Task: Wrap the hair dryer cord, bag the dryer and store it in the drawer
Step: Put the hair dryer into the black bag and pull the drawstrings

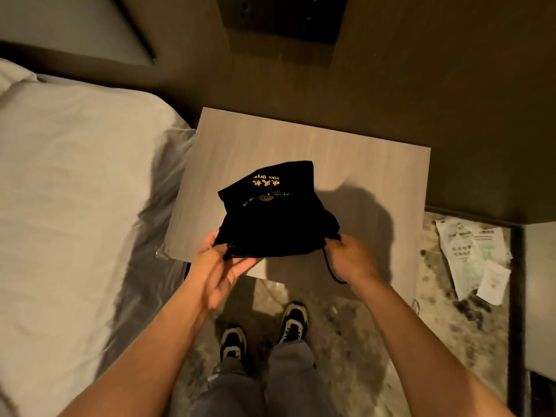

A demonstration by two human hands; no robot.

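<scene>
A black drawstring bag (270, 215) with yellow "Hair Dryer" lettering rests bulging on the wooden nightstand (346, 158), near its front edge. The dryer itself is hidden; nothing of it shows outside the bag. My left hand (216, 266) pinches the bag's near left corner at the drawstring. My right hand (350, 257) grips the near right corner, and a loop of black drawstring (332, 272) hangs below it. No drawer is visible.
A bed with white sheets (75, 191) runs along the left, close to the nightstand. Papers (472, 254) lie on the patterned floor at the right. A dark wall panel (279, 16) is mounted above the nightstand. My feet (264, 332) stand in front.
</scene>
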